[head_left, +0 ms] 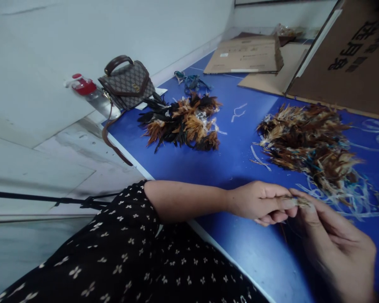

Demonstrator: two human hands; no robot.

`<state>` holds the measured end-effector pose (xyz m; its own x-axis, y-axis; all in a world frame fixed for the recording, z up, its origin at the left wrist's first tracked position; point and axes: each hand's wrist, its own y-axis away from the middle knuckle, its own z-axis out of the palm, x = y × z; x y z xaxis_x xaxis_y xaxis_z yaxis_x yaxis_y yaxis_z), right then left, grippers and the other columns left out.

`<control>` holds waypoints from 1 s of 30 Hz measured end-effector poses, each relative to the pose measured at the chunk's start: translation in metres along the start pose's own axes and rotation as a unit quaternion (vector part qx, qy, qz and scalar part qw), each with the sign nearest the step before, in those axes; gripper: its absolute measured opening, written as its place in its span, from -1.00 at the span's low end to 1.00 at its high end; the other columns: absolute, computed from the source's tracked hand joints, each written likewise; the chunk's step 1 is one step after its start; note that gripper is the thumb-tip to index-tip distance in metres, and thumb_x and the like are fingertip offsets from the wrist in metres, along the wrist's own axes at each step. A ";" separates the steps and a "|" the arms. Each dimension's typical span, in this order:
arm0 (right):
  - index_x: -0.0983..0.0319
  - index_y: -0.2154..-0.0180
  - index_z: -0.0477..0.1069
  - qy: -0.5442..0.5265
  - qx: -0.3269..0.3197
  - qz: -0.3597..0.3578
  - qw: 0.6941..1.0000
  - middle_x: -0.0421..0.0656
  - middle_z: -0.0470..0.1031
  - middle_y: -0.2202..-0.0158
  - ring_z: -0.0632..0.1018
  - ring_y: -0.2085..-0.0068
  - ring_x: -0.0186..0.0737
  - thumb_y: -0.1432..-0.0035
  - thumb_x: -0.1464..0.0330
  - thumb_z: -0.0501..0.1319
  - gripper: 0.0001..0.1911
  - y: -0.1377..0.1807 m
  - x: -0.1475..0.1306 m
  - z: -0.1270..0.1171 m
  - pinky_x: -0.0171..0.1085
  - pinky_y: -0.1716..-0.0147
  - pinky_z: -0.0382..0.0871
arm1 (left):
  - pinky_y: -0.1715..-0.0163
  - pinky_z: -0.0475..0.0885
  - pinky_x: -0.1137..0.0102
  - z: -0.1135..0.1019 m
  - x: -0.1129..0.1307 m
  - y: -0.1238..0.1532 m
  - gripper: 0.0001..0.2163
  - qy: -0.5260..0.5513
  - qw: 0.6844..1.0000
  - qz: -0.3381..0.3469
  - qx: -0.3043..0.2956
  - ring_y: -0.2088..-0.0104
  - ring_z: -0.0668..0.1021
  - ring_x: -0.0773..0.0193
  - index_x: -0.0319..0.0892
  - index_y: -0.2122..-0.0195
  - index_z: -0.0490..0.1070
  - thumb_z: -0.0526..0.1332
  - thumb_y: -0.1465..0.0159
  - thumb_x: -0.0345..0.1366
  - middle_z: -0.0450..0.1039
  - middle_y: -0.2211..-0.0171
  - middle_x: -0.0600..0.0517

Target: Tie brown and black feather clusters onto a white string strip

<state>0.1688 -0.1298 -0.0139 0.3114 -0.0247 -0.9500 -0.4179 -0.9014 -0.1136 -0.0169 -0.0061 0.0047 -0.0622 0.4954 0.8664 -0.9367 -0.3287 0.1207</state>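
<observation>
My left hand [265,203] is closed, its thumb and fingertips pinched on a small brownish feather tuft [300,202]. Opposite it, my right hand [334,240] pinches the same tuft between thumb and forefinger, so the fingertips of both hands nearly meet. Most of the tuft is covered by the fingers. Just beyond the hands lies a large heap of brown and tan feathers [312,139], with whitish plastic strips [350,198] tangled along its near edge. Farther left on the blue table [183,166] is a smaller pile of black and orange-brown feathers [186,122].
A patterned handbag [129,86] and a clear bottle with a red lid [94,94] stand at the table's left edge by the wall. Blue-green ties [192,82] lie behind the feathers. Flattened cardboard [243,54] and a large upright carton [347,59] occupy the back right.
</observation>
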 end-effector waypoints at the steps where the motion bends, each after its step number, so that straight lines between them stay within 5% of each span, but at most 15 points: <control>1: -0.06 -0.14 0.73 -0.002 -0.003 -0.007 1.000 -0.11 0.75 -0.11 0.76 -0.03 0.02 -0.27 0.06 0.49 -0.58 0.002 0.003 0.000 -0.03 -0.16 0.70 | 0.63 0.22 0.45 0.001 -0.002 0.000 -0.69 0.014 1.000 0.002 0.011 0.63 0.32 0.47 -0.13 0.19 0.40 0.34 -0.51 0.00 0.36 0.50 0.22; 5: -0.06 -0.04 0.78 0.011 0.013 -0.031 0.999 -0.16 0.76 -0.07 0.75 -0.01 -0.01 -0.23 0.10 0.53 -0.66 0.002 0.007 -0.002 -0.01 -0.28 0.62 | 0.66 0.26 0.45 -0.001 -0.002 -0.003 -0.65 0.014 0.999 0.004 0.036 0.64 0.37 0.47 -0.14 0.19 0.39 0.37 -0.48 0.04 0.43 0.47 0.20; 11: 0.04 0.07 0.79 0.044 0.052 0.001 0.998 -0.19 0.78 0.12 0.73 0.21 -0.12 -0.13 0.04 0.58 -0.64 -0.004 -0.002 0.001 -0.20 0.01 0.69 | 0.53 0.44 0.43 -0.011 -0.003 -0.004 -0.64 -0.090 0.996 -0.024 -0.015 0.58 0.48 0.40 -0.16 0.18 0.46 0.30 -0.52 0.06 0.48 0.48 0.15; 14: 0.05 0.13 0.80 0.063 0.084 0.047 0.993 -0.18 0.78 0.15 0.74 0.18 -0.11 -0.06 -0.07 0.58 -0.56 -0.006 -0.004 0.002 -0.20 -0.05 0.67 | 0.31 0.54 0.38 -0.021 -0.005 -0.007 -0.63 -0.199 0.972 0.081 0.095 0.41 0.57 0.35 -0.19 0.14 0.52 0.29 -0.52 0.07 0.55 0.38 0.07; 17: 0.06 0.16 0.80 0.076 0.086 0.076 0.990 -0.17 0.78 0.19 0.73 0.22 -0.14 -0.02 -0.14 0.57 -0.50 -0.008 -0.003 0.001 -0.26 0.06 0.68 | 0.00 0.60 0.26 -0.036 -0.004 -0.012 -0.69 -0.337 0.894 0.238 0.176 0.14 0.65 0.22 -0.22 0.04 0.62 0.30 -0.52 -0.05 0.64 0.11 -0.12; 20: 0.10 0.21 0.79 0.080 0.054 0.075 0.992 -0.14 0.77 0.24 0.71 0.28 -0.13 0.02 -0.16 0.56 -0.47 -0.011 -0.002 -0.001 -0.30 0.22 0.66 | -0.26 0.53 0.20 -0.046 0.005 -0.013 -0.78 -0.440 0.839 0.310 0.085 -0.08 0.64 0.14 -0.14 0.03 0.70 0.22 -0.53 -0.29 0.65 0.00 -0.17; 24: 0.15 0.31 0.77 0.069 0.015 0.083 0.994 -0.10 0.74 0.32 0.70 0.30 -0.08 0.15 -0.13 0.60 -0.47 -0.016 -0.006 0.000 -0.31 0.30 0.63 | -0.33 0.46 0.25 -0.041 0.022 -0.006 -0.70 -0.526 0.821 0.205 -0.084 -0.13 0.61 0.13 -0.02 0.05 0.76 0.22 -0.44 -0.46 0.64 -0.03 -0.14; 30: 0.16 0.37 0.75 0.046 -0.030 0.093 0.994 -0.11 0.69 0.40 0.67 0.37 -0.13 0.20 -0.12 0.63 -0.48 -0.019 -0.011 0.004 -0.36 0.38 0.58 | -0.31 0.47 0.18 -0.032 0.030 -0.002 -0.82 -0.504 0.841 0.171 -0.095 -0.07 0.58 0.07 -0.05 0.19 0.75 0.33 -0.37 -0.42 0.63 0.04 -0.16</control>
<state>0.1694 -0.1109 -0.0023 0.3114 -0.2296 -0.9221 -0.4247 -0.9017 0.0811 -0.0284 0.0352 0.0150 -0.1058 -0.5663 0.8173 -0.9676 -0.1307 -0.2159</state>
